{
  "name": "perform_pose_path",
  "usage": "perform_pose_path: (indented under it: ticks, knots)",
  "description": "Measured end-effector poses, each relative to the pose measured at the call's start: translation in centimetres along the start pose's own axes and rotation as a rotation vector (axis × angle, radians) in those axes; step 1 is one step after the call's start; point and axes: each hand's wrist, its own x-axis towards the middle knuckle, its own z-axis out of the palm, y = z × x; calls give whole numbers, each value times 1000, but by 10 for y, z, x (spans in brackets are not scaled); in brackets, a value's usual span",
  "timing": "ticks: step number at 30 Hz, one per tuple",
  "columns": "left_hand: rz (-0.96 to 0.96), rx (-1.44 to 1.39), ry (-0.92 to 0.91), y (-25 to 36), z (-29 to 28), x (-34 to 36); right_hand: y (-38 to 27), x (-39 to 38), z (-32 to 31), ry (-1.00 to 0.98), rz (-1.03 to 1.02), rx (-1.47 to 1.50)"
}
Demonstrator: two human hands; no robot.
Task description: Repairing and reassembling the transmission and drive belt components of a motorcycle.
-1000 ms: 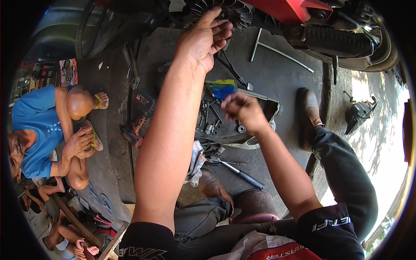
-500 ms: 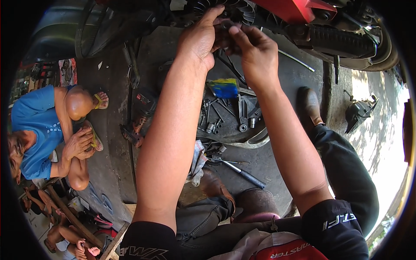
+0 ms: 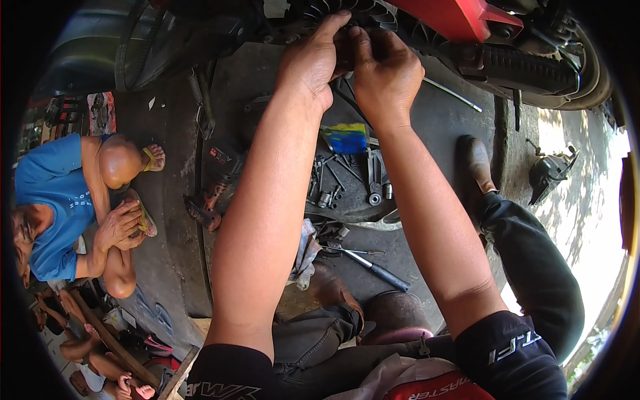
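Both hands are raised to a dark finned fan wheel (image 3: 333, 9) on the underside-edge of a motorcycle. My left hand (image 3: 310, 63) grips at the fan, its thumb lying up across it and the other fingers mostly hidden. Beside it, my right hand (image 3: 387, 77) has thumb and fingers closed at the hub; whatever is between them is hidden. Below the hands lie a yellow and blue packet (image 3: 343, 138) and a metal cover (image 3: 373, 223) holding wrenches, sockets and small parts (image 3: 333, 180).
A red body panel (image 3: 453, 13) is overhead. A long rod (image 3: 453, 93), a drill (image 3: 220, 157), a rag (image 3: 303, 257) and a hammer-like tool (image 3: 373, 270) lie around. A person in blue (image 3: 53, 187) sits at left, others behind; a black part (image 3: 550, 173) lies right.
My right hand has moved up from above the tools to the fan hub beside my left hand, and its fingers have closed. My left hand has stayed at the fan, shifting slightly.
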Motion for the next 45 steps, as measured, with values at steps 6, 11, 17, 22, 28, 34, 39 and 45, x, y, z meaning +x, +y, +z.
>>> perform_pose_path:
  ticks: [6, 11, 17, 22, 28, 34, 39, 45]
  knots:
    - [86, -24, 34, 2, 8, -4, -1, -1, 2, 53, -82, -138]
    - [77, 43, -1, 0, 2, -1, -2, 0, 0, 57, -11, -157]
    - [55, 132, 110, 8, 10, -10, -20, 7, 7, 23, 70, -172]
    - [75, 77, 126, 4, 18, -12, -16, 3, 11, 113, 66, -181]
    - [258, -36, 54, -18, 12, -1, -27, -18, -23, -153, -247, -243]
    - [247, -75, 67, -16, 16, 0, -31, -8, -42, -313, -385, -576]
    - [174, 40, 60, -14, 7, 3, -31, -15, -50, -367, -307, -685]
    - [63, 134, 118, -3, 13, -2, 54, -62, -98, -498, -42, -539]
